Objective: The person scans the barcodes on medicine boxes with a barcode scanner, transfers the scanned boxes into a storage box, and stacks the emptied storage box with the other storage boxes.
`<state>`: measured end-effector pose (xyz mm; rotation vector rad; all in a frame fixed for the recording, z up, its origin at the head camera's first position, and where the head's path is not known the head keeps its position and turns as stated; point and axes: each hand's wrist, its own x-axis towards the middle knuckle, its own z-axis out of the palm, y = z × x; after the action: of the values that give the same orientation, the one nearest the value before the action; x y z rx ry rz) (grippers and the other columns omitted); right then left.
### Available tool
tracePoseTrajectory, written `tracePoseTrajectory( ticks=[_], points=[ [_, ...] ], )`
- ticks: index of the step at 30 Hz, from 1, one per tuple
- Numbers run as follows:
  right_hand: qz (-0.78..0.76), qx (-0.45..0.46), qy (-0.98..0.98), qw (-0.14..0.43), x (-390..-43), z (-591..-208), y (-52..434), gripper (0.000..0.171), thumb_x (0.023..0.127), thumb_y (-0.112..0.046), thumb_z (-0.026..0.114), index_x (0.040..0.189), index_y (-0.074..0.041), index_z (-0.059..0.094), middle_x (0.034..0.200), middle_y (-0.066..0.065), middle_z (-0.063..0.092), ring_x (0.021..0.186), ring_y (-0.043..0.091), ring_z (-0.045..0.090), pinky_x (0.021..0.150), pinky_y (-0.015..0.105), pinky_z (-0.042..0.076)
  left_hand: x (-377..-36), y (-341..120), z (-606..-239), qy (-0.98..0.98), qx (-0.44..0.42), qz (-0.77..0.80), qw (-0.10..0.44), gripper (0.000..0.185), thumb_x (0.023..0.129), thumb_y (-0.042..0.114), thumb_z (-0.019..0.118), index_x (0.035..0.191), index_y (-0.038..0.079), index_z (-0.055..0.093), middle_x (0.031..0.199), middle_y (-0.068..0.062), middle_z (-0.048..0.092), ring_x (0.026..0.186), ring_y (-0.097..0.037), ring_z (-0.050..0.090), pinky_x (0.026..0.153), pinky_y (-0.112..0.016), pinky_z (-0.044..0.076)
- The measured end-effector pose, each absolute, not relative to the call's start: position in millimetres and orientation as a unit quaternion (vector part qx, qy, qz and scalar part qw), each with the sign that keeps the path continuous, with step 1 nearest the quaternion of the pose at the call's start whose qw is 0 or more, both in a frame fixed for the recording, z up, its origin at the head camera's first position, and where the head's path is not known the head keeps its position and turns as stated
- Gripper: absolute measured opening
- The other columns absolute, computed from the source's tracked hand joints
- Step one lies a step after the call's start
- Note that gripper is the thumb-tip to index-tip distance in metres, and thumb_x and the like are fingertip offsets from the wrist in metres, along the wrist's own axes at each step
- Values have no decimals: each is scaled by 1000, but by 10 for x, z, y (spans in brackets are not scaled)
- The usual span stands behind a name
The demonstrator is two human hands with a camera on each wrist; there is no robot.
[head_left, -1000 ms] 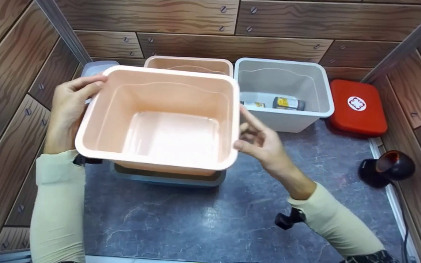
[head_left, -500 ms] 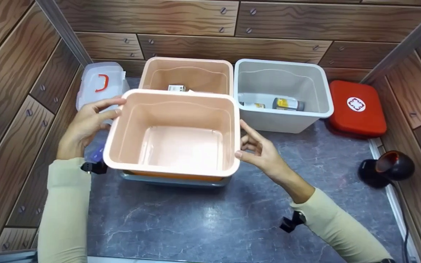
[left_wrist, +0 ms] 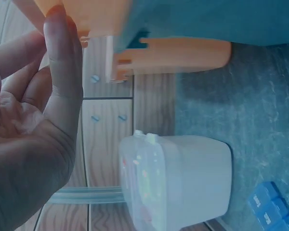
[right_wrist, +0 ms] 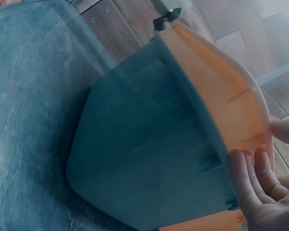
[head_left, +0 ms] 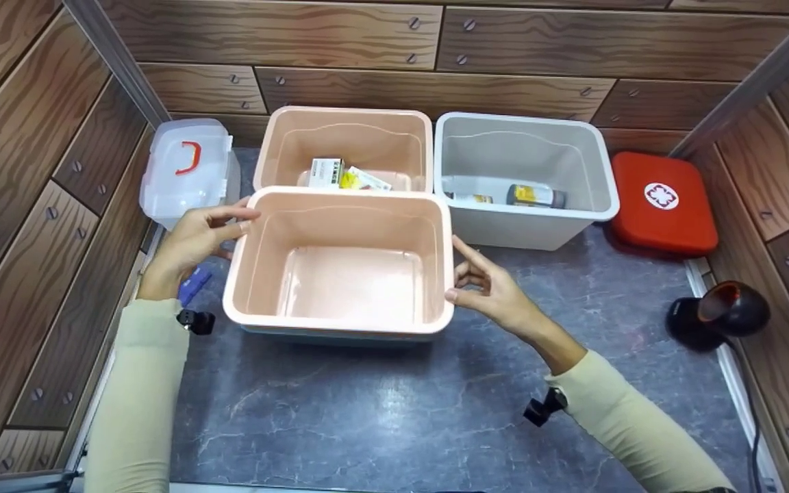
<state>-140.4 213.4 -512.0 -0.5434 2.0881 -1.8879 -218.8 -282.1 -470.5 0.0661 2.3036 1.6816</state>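
A peach plastic bin (head_left: 350, 287), nothing inside, sits partly down inside a teal bin (right_wrist: 139, 144) at the middle of the table. In the right wrist view its upper wall stands out above the teal rim. My left hand (head_left: 192, 246) grips the peach rim at the far left corner, thumb and fingers on either side of the edge. At the right end, my right hand (head_left: 497, 294) pinches the same rim; its fingertips (right_wrist: 238, 159) lie by the teal bin's edge. From the head view, only a strip of the teal bin shows below the peach one.
Behind stands another peach bin (head_left: 346, 133) with a small white box (head_left: 326, 171) and a yellow-white packet (head_left: 367, 180). A grey bin (head_left: 524, 233) holds bottles. Around them are a clear lidded box (head_left: 185, 171), a blue segmented case (head_left: 194, 284), a red first-aid case (head_left: 668, 205) and a black device (head_left: 733, 309).
Both hands have brought the peach bin lower and nearer, its left end shifting right, down into the teal bin. The rear peach bin's contents and the clear box have come into view.
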Motion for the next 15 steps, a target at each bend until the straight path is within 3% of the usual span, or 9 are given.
tracePoseTrajectory(
  ticks=[10,15],
  points=[
    [-632,-176,738,157,-1413,-5207,2100,93,100,-3,76,174,-10,21,111,13,65,93,15,71,82,36,67,-2221,-2846,-4711,826,-2,533,183,46,109,25,69,149,4,65,177,-3,36,120,-8,66,78,-29,65],
    [-622,-164,753,140,-1477,-5182,2149,85,101,-6,75,172,-8,29,115,15,65,98,20,71,84,38,67,-2255,-2792,-4597,870,25,462,169,45,108,24,68,149,4,65,165,-17,53,125,-25,64,87,-31,62]
  ],
)
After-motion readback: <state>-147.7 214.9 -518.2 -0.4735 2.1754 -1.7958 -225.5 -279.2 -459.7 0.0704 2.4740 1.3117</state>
